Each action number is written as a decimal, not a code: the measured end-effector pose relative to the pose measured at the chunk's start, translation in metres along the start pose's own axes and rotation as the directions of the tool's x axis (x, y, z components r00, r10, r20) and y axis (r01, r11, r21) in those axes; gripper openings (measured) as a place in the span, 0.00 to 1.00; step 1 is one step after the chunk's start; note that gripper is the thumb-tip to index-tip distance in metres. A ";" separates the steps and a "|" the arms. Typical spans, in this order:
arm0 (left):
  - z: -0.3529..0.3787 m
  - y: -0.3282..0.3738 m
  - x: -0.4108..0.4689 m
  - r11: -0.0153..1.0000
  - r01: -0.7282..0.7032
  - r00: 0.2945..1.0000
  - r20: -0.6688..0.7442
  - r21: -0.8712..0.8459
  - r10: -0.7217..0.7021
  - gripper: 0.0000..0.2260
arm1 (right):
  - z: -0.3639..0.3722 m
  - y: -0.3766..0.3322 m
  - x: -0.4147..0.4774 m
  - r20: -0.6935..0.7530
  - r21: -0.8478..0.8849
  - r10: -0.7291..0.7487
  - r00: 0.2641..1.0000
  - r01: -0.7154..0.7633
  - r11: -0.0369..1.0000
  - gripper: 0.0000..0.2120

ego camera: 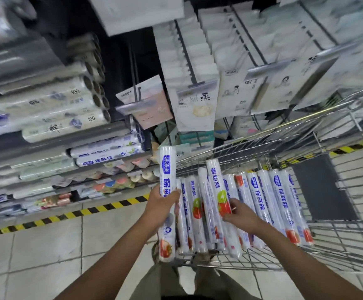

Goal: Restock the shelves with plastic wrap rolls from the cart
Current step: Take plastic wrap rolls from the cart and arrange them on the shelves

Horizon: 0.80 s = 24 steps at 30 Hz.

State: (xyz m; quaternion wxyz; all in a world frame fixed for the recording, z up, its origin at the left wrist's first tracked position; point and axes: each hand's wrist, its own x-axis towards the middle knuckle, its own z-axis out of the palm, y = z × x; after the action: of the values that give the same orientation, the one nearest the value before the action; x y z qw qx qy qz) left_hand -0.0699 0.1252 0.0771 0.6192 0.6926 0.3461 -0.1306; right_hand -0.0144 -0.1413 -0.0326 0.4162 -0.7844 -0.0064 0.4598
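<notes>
Now the left hand (163, 204) wraps its fingers round one plastic wrap roll (167, 165), upright at the cart (349, 245)'s left edge. The right hand (240, 214) clutches a raised roll (216, 187) among those lying in the cart.

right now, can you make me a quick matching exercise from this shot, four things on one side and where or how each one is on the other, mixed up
Things
1. left hand
2. right hand
3. striped tape
4. wire cart

States
a. yellow and black, on the floor tiles
b. grips the lifted roll, clear of the others
c. holds a row of rolls lying side by side
d. grips the raised roll among those in the cart

Pairs: 1-b, 2-d, 3-a, 4-c
</notes>
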 end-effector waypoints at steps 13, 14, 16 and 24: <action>-0.153 -0.025 -0.077 0.951 -0.164 0.977 -0.175 -0.262 0.120 0.11 | 0.152 -0.226 -0.076 -0.099 0.137 -0.356 0.929 0.367 0.920 0.07; -0.175 -0.032 -0.088 0.944 -0.178 0.972 -0.200 -0.279 0.124 0.12 | 0.175 -0.240 -0.082 -0.082 0.125 -0.370 0.925 0.378 0.917 0.07; -0.220 -0.051 -0.111 0.923 -0.215 0.957 -0.255 -0.319 0.134 0.11 | 0.225 -0.266 -0.096 -0.024 0.089 -0.399 0.917 0.399 0.913 0.08; -0.411 -0.141 -0.224 0.841 -0.377 0.874 -0.450 -0.389 0.183 0.12 | 0.440 -0.345 -0.148 0.221 0.054 -0.498 0.839 0.499 0.865 0.07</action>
State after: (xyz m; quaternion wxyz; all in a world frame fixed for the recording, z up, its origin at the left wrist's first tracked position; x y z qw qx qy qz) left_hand -0.4246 0.4426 0.1874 0.6963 0.5794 0.3774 0.1926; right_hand -0.2907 0.3111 0.1991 0.5158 -0.6989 -0.2590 0.4224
